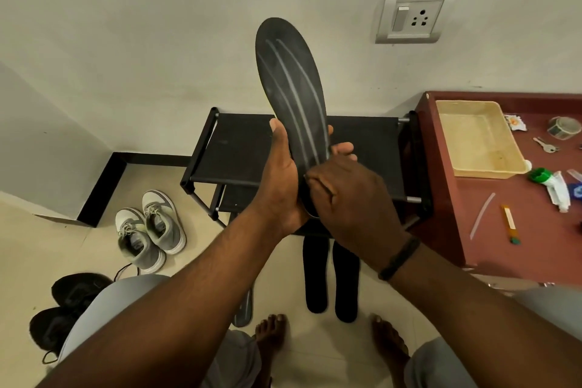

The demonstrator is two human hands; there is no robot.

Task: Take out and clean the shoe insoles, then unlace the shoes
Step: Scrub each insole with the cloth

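A black insole (291, 85) with pale curved streaks stands upright in front of me, toe end up. My left hand (280, 179) grips its lower part, thumb on its left edge. My right hand (349, 198) lies over its heel end with the fingers curled against it. Two more black insoles (330, 280) lie side by side on the floor below my hands. A grey insole (244, 309) pokes out beside my left knee. A pair of grey and white laced shoes (149, 230) stands at the left. A pair of black shoes (63, 309) sits near my left leg.
A low black shoe rack (230, 148) stands against the wall behind the insole. A red-brown table (504, 230) at the right holds a cream plastic tray (478, 138), keys, a tube and small items. A wall socket (412, 17) is above. My bare feet rest on the tiled floor.
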